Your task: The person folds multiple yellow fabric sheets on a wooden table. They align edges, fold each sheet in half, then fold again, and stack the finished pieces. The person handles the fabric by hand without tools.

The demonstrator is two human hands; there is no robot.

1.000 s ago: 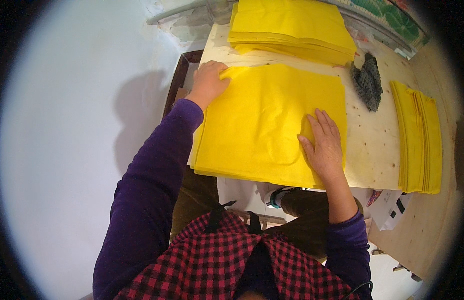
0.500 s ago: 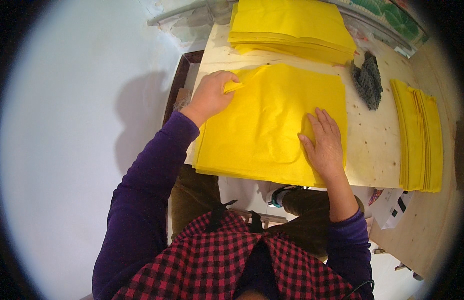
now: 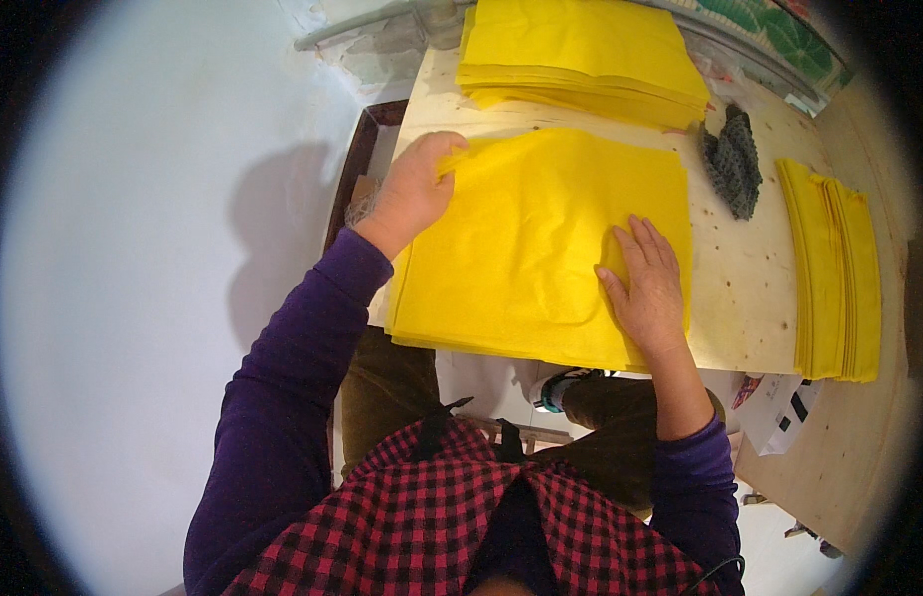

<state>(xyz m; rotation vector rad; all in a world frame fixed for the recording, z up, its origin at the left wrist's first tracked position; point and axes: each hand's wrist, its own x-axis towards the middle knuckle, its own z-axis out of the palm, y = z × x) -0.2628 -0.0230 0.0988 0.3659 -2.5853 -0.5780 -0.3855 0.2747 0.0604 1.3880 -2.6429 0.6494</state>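
A stack of yellow fabric sheets [image 3: 531, 258] lies before me, its near edge reaching the front of the wooden table [image 3: 740, 288]. At the far left corner my left hand [image 3: 422, 184] pinches the top yellow sheet, and the cloth bunches and lifts a little at the fingers. My right hand [image 3: 645, 288] rests flat on the right part of the same stack, fingers stretched out and holding nothing. The layers under the top sheet show only along the left and near edges.
Another pile of yellow sheets [image 3: 586, 50] sits at the back. A folded yellow bundle [image 3: 834, 268] lies at the right. Between them is a dark grey knitted piece [image 3: 732, 164]. A white wall [image 3: 163, 248] stands close on the left; a wooden panel [image 3: 849, 467] is at the right.
My left hand has moved slightly up and left with the sheet's corner, and the cloth near it is drawn smoother. My right hand has stayed in place.
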